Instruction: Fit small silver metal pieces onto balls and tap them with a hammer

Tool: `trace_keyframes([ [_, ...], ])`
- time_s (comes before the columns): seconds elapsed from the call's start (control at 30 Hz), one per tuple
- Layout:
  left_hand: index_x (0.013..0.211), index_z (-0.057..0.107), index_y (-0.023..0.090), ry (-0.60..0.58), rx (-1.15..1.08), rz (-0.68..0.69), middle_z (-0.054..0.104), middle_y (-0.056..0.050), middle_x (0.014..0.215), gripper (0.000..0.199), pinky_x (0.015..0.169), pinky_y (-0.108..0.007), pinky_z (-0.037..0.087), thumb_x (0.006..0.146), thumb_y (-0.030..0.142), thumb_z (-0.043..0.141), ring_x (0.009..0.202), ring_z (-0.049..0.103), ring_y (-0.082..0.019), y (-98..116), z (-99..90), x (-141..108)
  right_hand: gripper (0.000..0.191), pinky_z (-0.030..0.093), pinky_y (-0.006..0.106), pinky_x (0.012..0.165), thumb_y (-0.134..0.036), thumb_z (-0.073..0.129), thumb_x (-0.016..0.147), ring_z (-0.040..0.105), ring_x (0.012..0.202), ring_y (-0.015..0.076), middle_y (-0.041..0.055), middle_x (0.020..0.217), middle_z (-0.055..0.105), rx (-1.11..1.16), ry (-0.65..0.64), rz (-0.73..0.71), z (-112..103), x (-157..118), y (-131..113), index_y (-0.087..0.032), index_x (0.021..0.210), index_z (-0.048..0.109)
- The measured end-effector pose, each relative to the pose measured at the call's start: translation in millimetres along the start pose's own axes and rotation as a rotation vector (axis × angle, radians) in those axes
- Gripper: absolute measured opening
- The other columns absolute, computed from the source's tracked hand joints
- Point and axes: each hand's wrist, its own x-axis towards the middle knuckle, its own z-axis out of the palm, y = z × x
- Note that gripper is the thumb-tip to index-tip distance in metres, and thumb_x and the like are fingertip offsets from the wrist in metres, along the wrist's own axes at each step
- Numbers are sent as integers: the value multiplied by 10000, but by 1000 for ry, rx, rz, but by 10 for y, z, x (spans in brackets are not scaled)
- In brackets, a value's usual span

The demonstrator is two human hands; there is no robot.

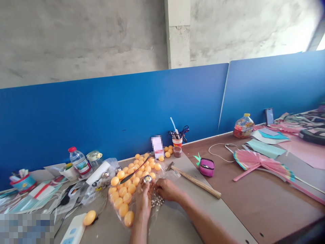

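My left hand point(143, 200) is closed around a shiny silver ball point(147, 179), its thumb pressed on the near side. A pale yellow patch shows on top of the ball. Just to the right, my right hand point(167, 189) has its fingers curled down at a clear bag of small silver beads point(157, 200). Whatever those fingertips pinch is hidden. Beside and behind my left hand lies a clear plastic bag full of orange balls point(123, 210), with a dark strap point(133, 173) across it.
A wooden-handled hammer point(198, 183) lies right of my hands, near a small purple pouch point(207, 167). Pink paper fans point(259, 161) cover the right side. A water bottle point(80, 162), cables and a white power strip point(73, 230) are at left. A blue partition point(114, 118) stands behind.
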Motion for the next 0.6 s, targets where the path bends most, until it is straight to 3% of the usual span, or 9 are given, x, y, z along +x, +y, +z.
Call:
trace_keyframes([
  [0.07, 1053, 620, 207, -3, -65, -20, 739, -73, 974, 516, 891, -412, 532, 589, 292, 832, 908, 707, -253, 16, 12, -7, 226, 418, 215, 683, -50, 507, 666, 576, 749, 142, 49, 828, 680, 126, 105, -8, -42, 3, 10, -155, 783, 669],
  [0.13, 1035, 617, 209, -11, -93, -27, 738, -65, 969, 492, 885, -401, 534, 597, 273, 831, 891, 709, -239, 33, 13, -16, 224, 418, 206, 657, -53, 523, 649, 561, 721, 130, 28, 804, 673, 226, 105, 16, -136, -7, 25, -158, 777, 673],
  [0.2, 1022, 614, 206, -15, -100, -27, 733, -60, 964, 460, 883, -390, 533, 618, 274, 823, 879, 708, -227, 44, 8, -24, 157, 407, 192, 611, -84, 557, 651, 532, 661, 110, -8, 725, 649, 304, -56, 72, -269, -32, 53, -162, 726, 671],
  [0.33, 999, 606, 212, -8, -80, -19, 719, -62, 974, 397, 889, -381, 525, 658, 279, 797, 888, 705, -220, 24, -6, -26, 76, 386, 178, 544, -170, 629, 650, 492, 563, 88, -57, 569, 577, 379, -576, 207, -522, -103, 126, -169, 702, 685],
  [0.4, 989, 606, 222, -16, -67, -13, 713, -65, 997, 366, 893, -375, 523, 675, 282, 784, 909, 701, -220, 4, -11, -21, 85, 381, 185, 533, -193, 643, 644, 502, 547, 94, -57, 537, 564, 320, -707, 264, -575, -131, 146, -172, 702, 700],
  [0.47, 986, 607, 224, -25, -54, -12, 711, -67, 1001, 357, 889, -369, 524, 680, 282, 781, 917, 699, -221, -7, -14, -19, 73, 385, 202, 538, -192, 654, 624, 523, 550, 111, -49, 516, 564, 191, -707, 295, -568, -143, 151, -180, 667, 711],
  [0.6, 1008, 604, 212, -37, -44, -7, 708, -80, 1025, 389, 880, -363, 525, 677, 294, 792, 921, 699, -228, 16, -6, -41, 152, 374, 233, 527, -125, 637, 589, 530, 550, 138, -17, 561, 621, -13, -467, 312, -472, -134, 153, -202, 668, 742],
])
